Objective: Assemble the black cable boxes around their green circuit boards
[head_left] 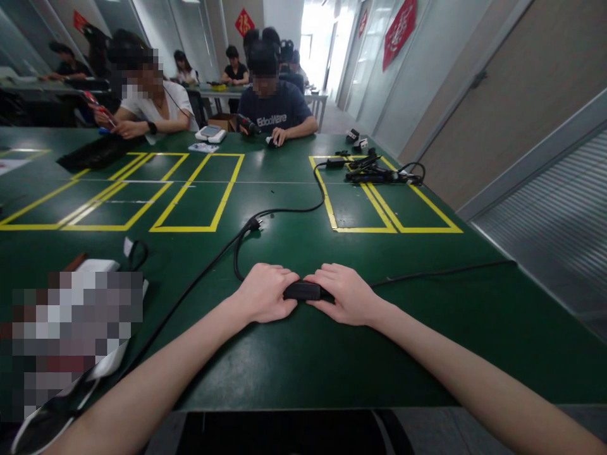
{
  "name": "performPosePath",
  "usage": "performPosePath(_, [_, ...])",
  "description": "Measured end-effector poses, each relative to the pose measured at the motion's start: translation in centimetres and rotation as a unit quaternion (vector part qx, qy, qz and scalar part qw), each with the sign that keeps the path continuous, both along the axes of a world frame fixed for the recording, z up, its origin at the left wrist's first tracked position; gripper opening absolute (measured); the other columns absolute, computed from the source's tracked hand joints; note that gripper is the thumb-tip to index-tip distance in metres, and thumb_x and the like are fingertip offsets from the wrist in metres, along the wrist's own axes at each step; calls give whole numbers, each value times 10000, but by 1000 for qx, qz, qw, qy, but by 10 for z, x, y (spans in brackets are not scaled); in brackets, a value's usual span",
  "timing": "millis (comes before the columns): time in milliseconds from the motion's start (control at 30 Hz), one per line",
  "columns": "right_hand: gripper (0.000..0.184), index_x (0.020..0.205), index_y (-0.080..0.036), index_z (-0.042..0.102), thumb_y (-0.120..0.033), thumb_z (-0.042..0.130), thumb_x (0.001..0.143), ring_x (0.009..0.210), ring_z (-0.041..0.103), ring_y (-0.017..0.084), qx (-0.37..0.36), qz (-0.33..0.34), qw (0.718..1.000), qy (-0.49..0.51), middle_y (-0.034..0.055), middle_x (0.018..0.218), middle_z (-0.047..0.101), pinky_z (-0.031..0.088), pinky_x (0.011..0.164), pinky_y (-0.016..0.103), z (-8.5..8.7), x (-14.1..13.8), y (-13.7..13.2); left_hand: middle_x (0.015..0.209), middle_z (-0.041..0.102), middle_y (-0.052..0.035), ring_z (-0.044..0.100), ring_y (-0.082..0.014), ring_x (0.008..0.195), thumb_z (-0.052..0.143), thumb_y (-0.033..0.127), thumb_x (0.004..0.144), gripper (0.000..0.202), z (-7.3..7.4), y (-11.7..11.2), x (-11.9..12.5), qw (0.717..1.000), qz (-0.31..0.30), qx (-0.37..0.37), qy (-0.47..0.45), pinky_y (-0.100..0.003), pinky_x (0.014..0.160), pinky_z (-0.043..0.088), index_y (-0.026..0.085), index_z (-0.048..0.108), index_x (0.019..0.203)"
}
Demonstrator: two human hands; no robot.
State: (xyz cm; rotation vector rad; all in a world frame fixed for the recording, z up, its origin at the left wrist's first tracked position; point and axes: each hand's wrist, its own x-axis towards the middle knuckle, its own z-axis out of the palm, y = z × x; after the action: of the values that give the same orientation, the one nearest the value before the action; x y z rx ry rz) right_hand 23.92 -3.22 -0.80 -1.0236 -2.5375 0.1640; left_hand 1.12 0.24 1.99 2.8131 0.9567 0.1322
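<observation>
A black power adapter sits low over the green table in front of me. My left hand is closed around its left end, the thumb below and the fingers above. At the other end my right hand is closed where a black cable meets the block; the fingers hide the joint. This cable runs right toward the table's edge. From behind my left hand, another black cord loops up to a plug lying on the table.
Yellow tape rectangles mark the green table. A tangle of black cables and another adapter lie at the far right. White items, partly blurred, are at left. Two people work across the table, one holding a dark tool.
</observation>
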Motion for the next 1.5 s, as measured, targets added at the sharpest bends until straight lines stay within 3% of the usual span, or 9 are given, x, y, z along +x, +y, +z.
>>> performPosePath(200, [309,1187,-154,659,-414,564,1047,854,669,232,59,10,998,30,102,982,744,502,731,360,-4,0,-1,927,790,-67,750,-279,866,650,265,832,156,-1,-1,-1,1000,6,1,2,-359,746,538,181,714,947])
performPosePath(333, [294,1193,-150,657,-388,548,1060,840,669,229,67,15,997,26,108,1004,754,500,715,360,-3,1,-1,1008,791,-71,754,-274,902,664,281,851,305,-2,1,-6,1000,-10,-1,-25,-354,779,549,175,698,1135])
performPosePath(400, [294,1194,-147,656,-387,551,1058,845,671,232,63,17,997,27,107,1008,755,499,722,365,-2,2,0,1028,789,-69,757,-268,896,682,386,897,372,-3,3,-9,999,-35,-16,-38,-345,765,549,177,674,1204])
performPosePath(533, [266,1175,-155,657,-369,568,1044,884,665,237,54,29,997,42,111,1018,751,498,764,373,-3,2,2,988,786,-67,761,-253,896,584,481,1019,351,-5,5,-13,997,-69,-14,-38,-322,743,534,181,664,1183])
performPosePath(767, [250,1070,-154,679,-379,576,1039,817,618,235,71,22,996,38,97,925,746,434,722,378,0,0,-1,1050,779,-92,750,-264,934,570,533,1027,443,-8,3,-12,996,-71,33,-52,-349,789,545,165,624,1269])
performPosePath(1000, [259,1117,-140,681,-362,602,1011,833,628,234,64,21,997,31,100,932,738,441,733,377,6,1,-2,965,751,-78,728,-246,903,510,503,1069,378,-9,2,-11,995,-75,48,-42,-331,781,533,165,650,1167])
performPosePath(1167, [329,1218,-142,685,-377,514,1063,862,633,246,112,33,993,10,128,1013,751,475,736,392,4,5,-2,1038,759,-86,731,-271,939,603,620,978,488,-1,-1,-11,998,-34,-2,-56,-328,758,518,185,657,1192])
performPosePath(1367, [364,1359,-187,657,-295,474,1063,1106,626,299,167,30,985,-14,149,1202,738,534,922,478,-1,7,-3,706,675,1,635,-174,640,409,561,1070,499,2,2,-13,988,50,-127,-77,-267,597,364,202,640,812])
performPosePath(1500, [339,1332,-190,641,-309,548,1028,1078,645,291,139,38,989,21,134,1182,738,546,909,459,1,4,-2,801,708,13,643,-168,702,636,552,963,348,-1,4,-14,981,51,-145,-115,-251,632,371,208,669,921])
